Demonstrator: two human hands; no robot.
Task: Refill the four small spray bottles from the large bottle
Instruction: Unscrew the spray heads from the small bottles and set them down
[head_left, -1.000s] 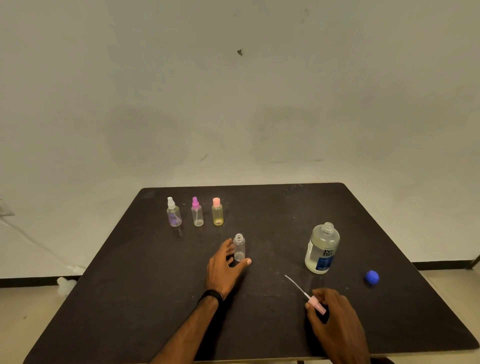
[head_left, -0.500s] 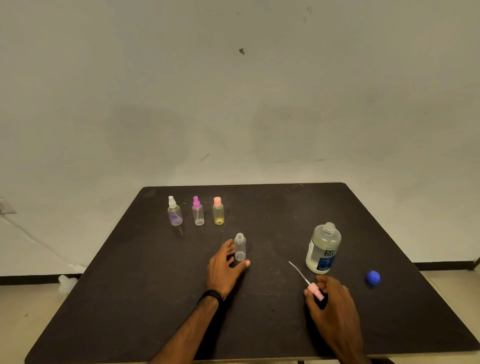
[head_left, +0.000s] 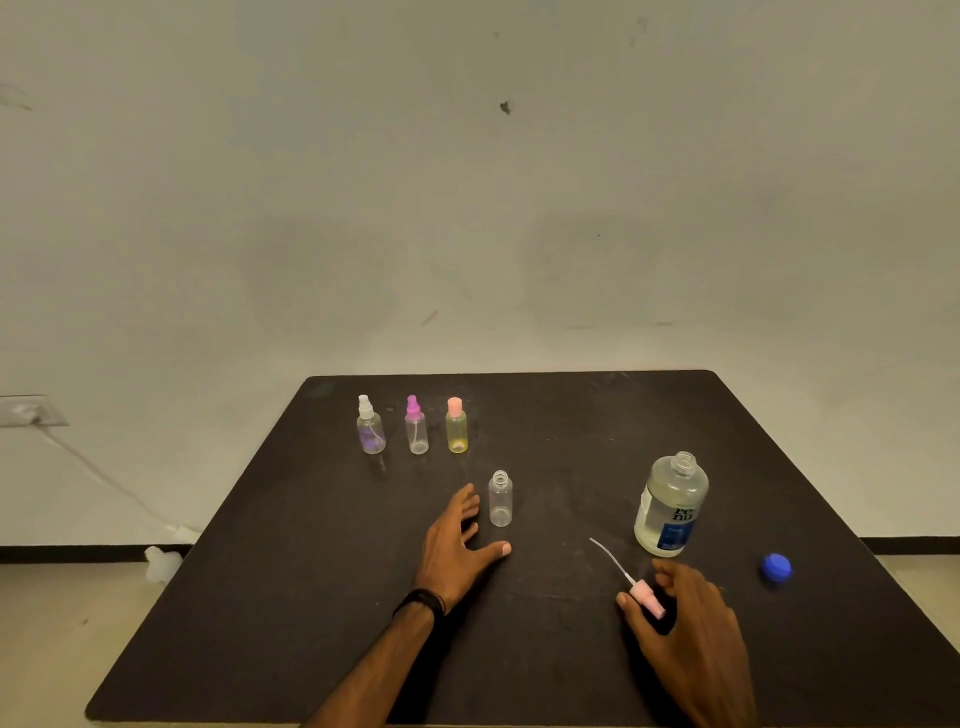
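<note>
Large bottle (head_left: 671, 506) stands uncapped at table right, roughly two-thirds full; its blue cap (head_left: 776, 567) lies apart. Uncapped small bottle (head_left: 500, 500) stands empty at centre, beside the left hand (head_left: 457, 545), fingers spread, holding nothing. Right hand (head_left: 685, 618) loosely pinches the pink spray head (head_left: 644, 595). Three capped spray bottles (head_left: 415, 427) wait at rear, apparently unfilled. Judgement: pouring not begun.
</note>
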